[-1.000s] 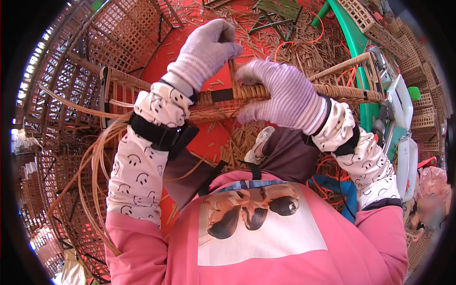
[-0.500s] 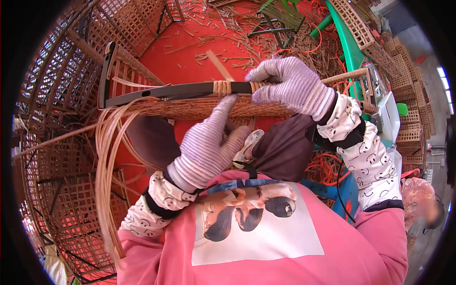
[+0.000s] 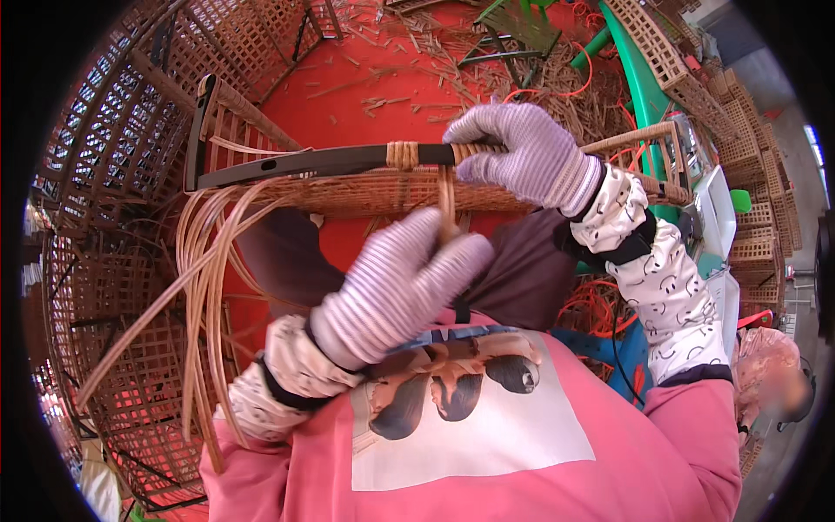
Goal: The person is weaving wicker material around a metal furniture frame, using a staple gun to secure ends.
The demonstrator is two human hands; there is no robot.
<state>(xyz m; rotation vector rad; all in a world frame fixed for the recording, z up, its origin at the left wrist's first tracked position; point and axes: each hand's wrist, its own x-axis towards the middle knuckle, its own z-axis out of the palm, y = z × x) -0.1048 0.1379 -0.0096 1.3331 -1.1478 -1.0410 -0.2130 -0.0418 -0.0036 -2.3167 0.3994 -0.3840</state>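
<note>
A dark frame bar [image 3: 335,161] runs crosswise in front of me, with a woven wicker panel [image 3: 365,198] just below it. Tan strip is wound round the bar in a short band [image 3: 403,155], and more wrapping shows beside my right fingers. My right hand [image 3: 535,157], in a striped lilac glove, is closed round the wrapped part of the bar. Below the bar, my gloved left hand [image 3: 391,283] pinches a wicker strip [image 3: 446,190] that hangs from the bar. Long loose wicker strands [image 3: 207,261] droop from the frame's left end.
Large woven baskets [image 3: 113,200] stack up at the left. Cut wicker scraps [image 3: 409,65] litter the red floor [image 3: 304,65] beyond the frame. A green stool [image 3: 513,35] stands at the far side. At the right are more woven pieces [image 3: 739,148] and another person [image 3: 770,374].
My left hand has dropped from the bar toward me, and the strip that stuck up beyond the bar now hangs down into it. My right hand stays on the bar.
</note>
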